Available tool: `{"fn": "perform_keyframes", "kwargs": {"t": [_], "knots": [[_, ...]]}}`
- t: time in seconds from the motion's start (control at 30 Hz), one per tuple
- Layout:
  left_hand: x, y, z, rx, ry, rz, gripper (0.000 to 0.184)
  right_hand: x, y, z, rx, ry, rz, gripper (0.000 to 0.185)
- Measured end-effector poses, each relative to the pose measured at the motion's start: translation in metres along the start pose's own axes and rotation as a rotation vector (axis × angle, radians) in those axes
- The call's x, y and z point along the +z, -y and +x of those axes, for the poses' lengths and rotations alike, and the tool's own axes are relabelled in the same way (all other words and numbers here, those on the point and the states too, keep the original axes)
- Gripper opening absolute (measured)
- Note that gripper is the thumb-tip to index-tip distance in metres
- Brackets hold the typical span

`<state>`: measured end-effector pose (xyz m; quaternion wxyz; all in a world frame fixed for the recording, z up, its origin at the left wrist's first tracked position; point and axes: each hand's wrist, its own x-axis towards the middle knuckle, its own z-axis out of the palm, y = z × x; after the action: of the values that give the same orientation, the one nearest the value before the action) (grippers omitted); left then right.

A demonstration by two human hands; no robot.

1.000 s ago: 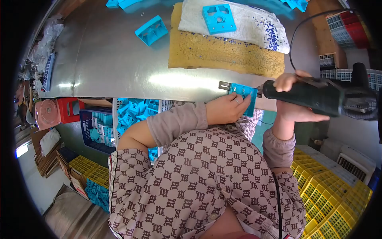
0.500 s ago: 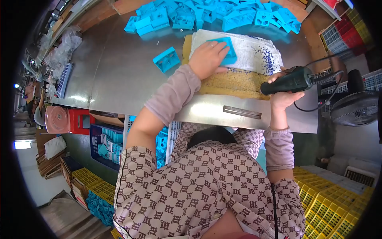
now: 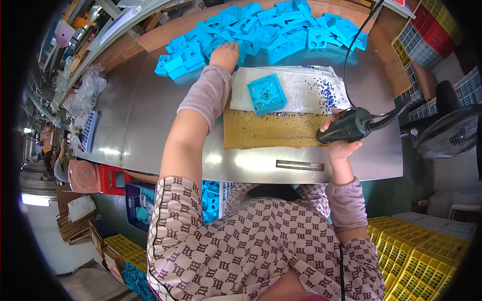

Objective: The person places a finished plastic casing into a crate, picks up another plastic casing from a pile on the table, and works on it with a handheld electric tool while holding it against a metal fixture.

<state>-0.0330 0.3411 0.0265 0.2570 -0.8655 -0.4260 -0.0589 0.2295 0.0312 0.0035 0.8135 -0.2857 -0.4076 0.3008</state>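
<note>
My left hand [image 3: 225,55] reaches to the near edge of a heap of blue plastic parts [image 3: 286,42]. Its fingers are curled over one blue part [image 3: 241,53], which the hand partly hides. In my right hand [image 3: 342,145] is a dark, corded electric screwdriver [image 3: 346,126], held sideways over the right end of a tan mat [image 3: 271,131]. On the white cloth [image 3: 301,90] lies a single square blue part [image 3: 266,94], its hollow side up. Small dark blue bits [image 3: 327,95], too small to name surely, are scattered at the cloth's right side.
A black cable [image 3: 348,65] hangs down over the metal table [image 3: 150,110] to the right. A black fan [image 3: 449,130] stands at the right, above yellow crates [image 3: 416,251]. Below the table's left edge are a red stool [image 3: 111,179] and a dark blue crate [image 3: 133,203].
My left hand has moved from the cloth to the heap. The part lying left of the mat is gone from there; one now lies uncovered on the cloth. The screwdriver remains in my right hand.
</note>
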Motion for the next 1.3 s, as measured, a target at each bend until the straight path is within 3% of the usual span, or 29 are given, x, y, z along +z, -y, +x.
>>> {"fn": "perform_keyframes", "kwargs": {"t": [0.17, 0.23, 0.33, 0.43, 0.5, 0.6, 0.7, 0.87, 1.1, 1.3], "knots": [[0.012, 0.002, 0.001, -0.044, -0.029, 0.028, 0.037, -0.002, 0.0, -0.002, 0.024, 0.013, -0.005, 0.099], [-0.014, 0.005, -0.003, -0.089, -0.109, 0.003, 0.034, 0.004, 0.001, -0.003, 0.011, -0.009, -0.008, 0.099], [-0.071, 0.002, -0.016, -0.118, -0.379, -0.016, 0.012, 0.013, 0.007, -0.002, 0.062, -0.082, -0.109, 0.107], [-0.112, -0.004, -0.041, -0.12, -0.468, -0.116, 0.013, 0.009, 0.005, -0.001, 0.078, -0.083, -0.147, 0.111], [-0.151, -0.026, -0.066, -0.143, -0.444, -0.159, 0.009, 0.008, 0.004, 0.001, 0.065, -0.085, -0.152, 0.11], [-0.184, -0.064, -0.11, -0.126, -0.438, -0.302, 0.019, 0.01, 0.005, 0.003, 0.044, -0.174, -0.127, 0.11], [-0.189, -0.108, -0.152, -0.136, -0.317, -0.497, 0.02, 0.004, 0.015, 0.001, 0.051, -0.151, -0.173, 0.11], [-0.173, -0.173, -0.204, -0.073, -0.147, -0.745, 0.022, 0.01, 0.035, -0.001, -0.049, -0.298, -0.17, 0.113], [-0.167, -0.221, -0.233, -0.025, -0.109, -0.869, 0.024, 0.013, 0.07, -0.019, -0.044, -0.2, -0.158, 0.119], [-0.158, -0.229, -0.236, -0.036, -0.105, -0.855, 0.026, 0.009, 0.08, -0.033, -0.062, 0.014, 0.077, 0.121]]}}
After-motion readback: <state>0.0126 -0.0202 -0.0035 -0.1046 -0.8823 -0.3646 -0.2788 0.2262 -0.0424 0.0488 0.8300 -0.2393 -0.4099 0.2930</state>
